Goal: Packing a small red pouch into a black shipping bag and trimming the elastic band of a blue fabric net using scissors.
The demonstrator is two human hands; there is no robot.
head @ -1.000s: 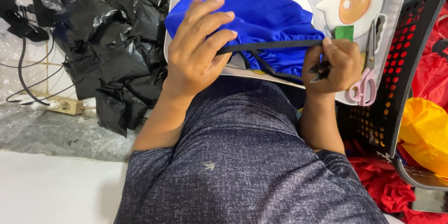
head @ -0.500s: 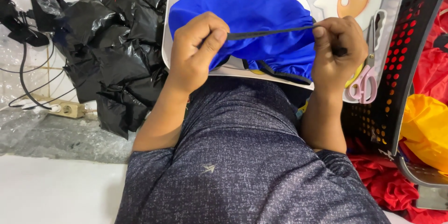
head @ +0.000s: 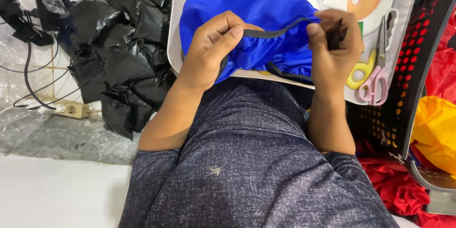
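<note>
At the far left a black cable [head: 26,74] runs over the floor to a beige power strip [head: 66,109] lying on clear plastic sheeting [head: 57,138]. Just right of it sits a heap of black plastic bags [head: 118,52], which reaches up to the left edge of a small white table [head: 176,28] printed with cartoon shapes. A blue cloth [head: 256,9] with a black elastic band [head: 275,32] along its edge lies over the near left part of the table and hangs over its near edge. The left hand [head: 213,45] pinches the band between thumb and curled fingers; the right hand [head: 332,43] pinches the other end, fingers closed, so the band runs taut between the two hands above the cloth. Near the table's right edge lie scissors [head: 377,74] with pink and yellow handles. Beside that edge stands a black basket [head: 408,66] with holes, with yellow cloth [head: 437,133] and red cloth [head: 403,190] to the right.
</note>
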